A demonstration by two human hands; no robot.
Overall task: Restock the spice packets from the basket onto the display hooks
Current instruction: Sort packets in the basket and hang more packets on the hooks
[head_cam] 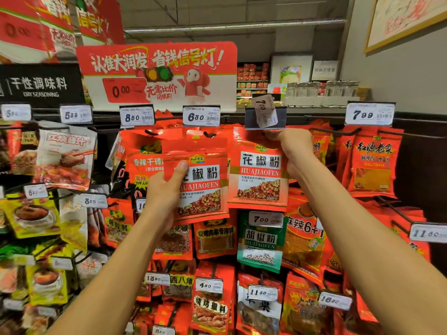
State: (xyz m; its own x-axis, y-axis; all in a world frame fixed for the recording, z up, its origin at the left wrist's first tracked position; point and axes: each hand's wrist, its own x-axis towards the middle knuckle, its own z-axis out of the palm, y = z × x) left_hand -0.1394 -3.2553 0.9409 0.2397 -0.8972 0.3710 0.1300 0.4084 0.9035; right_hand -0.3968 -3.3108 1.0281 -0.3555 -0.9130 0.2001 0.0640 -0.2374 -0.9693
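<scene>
The display rack (423,165) fills the view, its hooks crowded with red, green and yellow seasoning packets and white price tags. At twelve o'clock above it stands a red promotional sign (157,73) with a traffic-light drawing, and at ten o'clock a black "DRY SEASONING" board (40,87). Near the centre, the left hand (164,192) holds a red HUAJIAOFEN packet (200,182) in front of the rack, thumb pressed on its face, fingers curled behind it. Just beside it, toward three o'clock, a matching hanging packet (258,172) is gripped at its top edge by the right hand (294,146), whose fingers are clenched round the header right under the hook. Directly above that hand a dark tag holder (280,117) is tipped up, with a crooked 7.00 price label (264,111). At six o'clock from the hanging packet hangs a green HUJIAOFEN packet (261,247).
</scene>
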